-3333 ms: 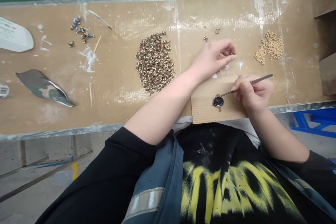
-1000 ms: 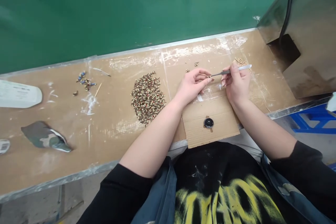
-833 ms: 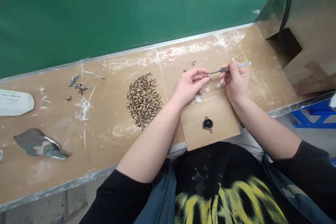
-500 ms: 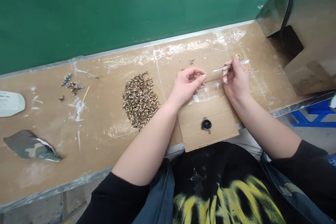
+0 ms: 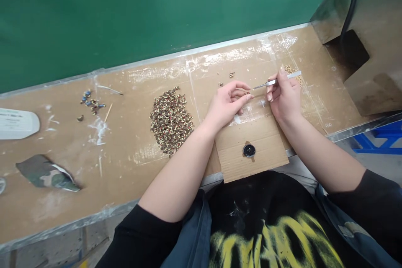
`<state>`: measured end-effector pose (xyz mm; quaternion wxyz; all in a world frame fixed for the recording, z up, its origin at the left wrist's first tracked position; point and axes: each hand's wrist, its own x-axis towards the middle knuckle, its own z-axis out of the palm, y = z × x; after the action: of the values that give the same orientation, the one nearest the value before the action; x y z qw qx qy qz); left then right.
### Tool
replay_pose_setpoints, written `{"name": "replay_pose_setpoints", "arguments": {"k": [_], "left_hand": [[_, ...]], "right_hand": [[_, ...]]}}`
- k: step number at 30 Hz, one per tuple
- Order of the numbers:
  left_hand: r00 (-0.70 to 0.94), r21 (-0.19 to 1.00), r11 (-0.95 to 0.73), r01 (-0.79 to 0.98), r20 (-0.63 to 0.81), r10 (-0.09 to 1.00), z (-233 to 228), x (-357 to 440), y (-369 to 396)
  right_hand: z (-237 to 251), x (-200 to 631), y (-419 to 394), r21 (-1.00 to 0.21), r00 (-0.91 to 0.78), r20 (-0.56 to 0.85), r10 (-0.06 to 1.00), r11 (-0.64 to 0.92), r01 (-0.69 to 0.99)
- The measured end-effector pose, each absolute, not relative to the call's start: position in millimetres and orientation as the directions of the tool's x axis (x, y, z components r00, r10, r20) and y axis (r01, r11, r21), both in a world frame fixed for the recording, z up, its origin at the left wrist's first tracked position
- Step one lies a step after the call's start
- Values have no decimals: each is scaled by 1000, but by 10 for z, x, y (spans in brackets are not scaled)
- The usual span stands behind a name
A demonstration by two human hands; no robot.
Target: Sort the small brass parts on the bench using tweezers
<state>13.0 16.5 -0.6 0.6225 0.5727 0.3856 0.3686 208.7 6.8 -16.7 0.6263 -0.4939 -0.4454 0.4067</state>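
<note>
While left hand (image 5: 226, 102) pinches a bead (image 5: 248, 92), right hand (image 5: 283, 96) grips tweezers (image 5: 276, 80).

We sit at a long workbench (image 5: 132, 163) topped with brown cardboard under clear tape, edged by a metal strip along its near side. Behind the bench rises a plain green wall (image 5: 157, 12), catching soft streaks of overhead light. At the bench's right end stands a brown metal housing (image 5: 373, 29) with a dark opening and a black cable running down it. Below the bench's right corner a blue frame (image 5: 385, 142) rests on the grey floor (image 5: 47, 251).
</note>
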Motion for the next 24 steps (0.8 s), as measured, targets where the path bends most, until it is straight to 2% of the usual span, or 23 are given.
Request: {"name": "replay_pose_setpoints", "arguments": {"k": [6, 24], "left_hand": [[422, 997, 74, 31, -81, 903, 30, 148, 150], [408, 998, 61, 24, -66, 910, 9, 167, 148]], "right_hand": [[-154, 2050, 51, -985, 240, 173, 955, 173, 22], [-160, 2030, 56, -983, 271, 155, 950, 176, -54]]}}
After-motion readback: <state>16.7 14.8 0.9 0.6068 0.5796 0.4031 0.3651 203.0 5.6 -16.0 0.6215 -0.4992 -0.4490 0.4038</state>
